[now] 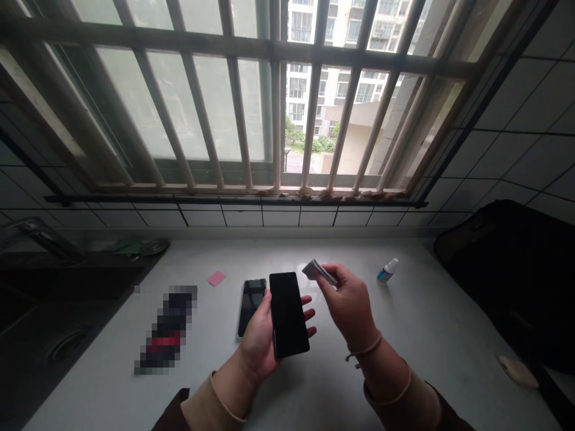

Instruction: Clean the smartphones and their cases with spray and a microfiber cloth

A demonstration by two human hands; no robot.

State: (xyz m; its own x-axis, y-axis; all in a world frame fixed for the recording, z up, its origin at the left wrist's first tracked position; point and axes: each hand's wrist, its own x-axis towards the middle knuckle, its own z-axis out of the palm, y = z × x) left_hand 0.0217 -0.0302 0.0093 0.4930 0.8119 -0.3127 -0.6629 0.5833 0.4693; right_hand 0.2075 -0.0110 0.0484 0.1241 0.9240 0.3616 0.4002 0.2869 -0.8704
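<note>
A black smartphone rests in my left hand, its dark screen facing up, with my thumb along the left edge and my fingertips showing past the right edge. My right hand pinches a folded grey cloth between thumb and fingers, held up beside the phone's top right corner and apart from it. Partly hidden behind my left hand, a second phone lies on the white counter. A small spray bottle with a white cap and blue label stands to the right of my right hand.
A pink square of paper lies left of the phones, near a pixelated dark object with a red band. The sink and faucet are at left. A black bag and a pale object sit at right. Behind is a barred window.
</note>
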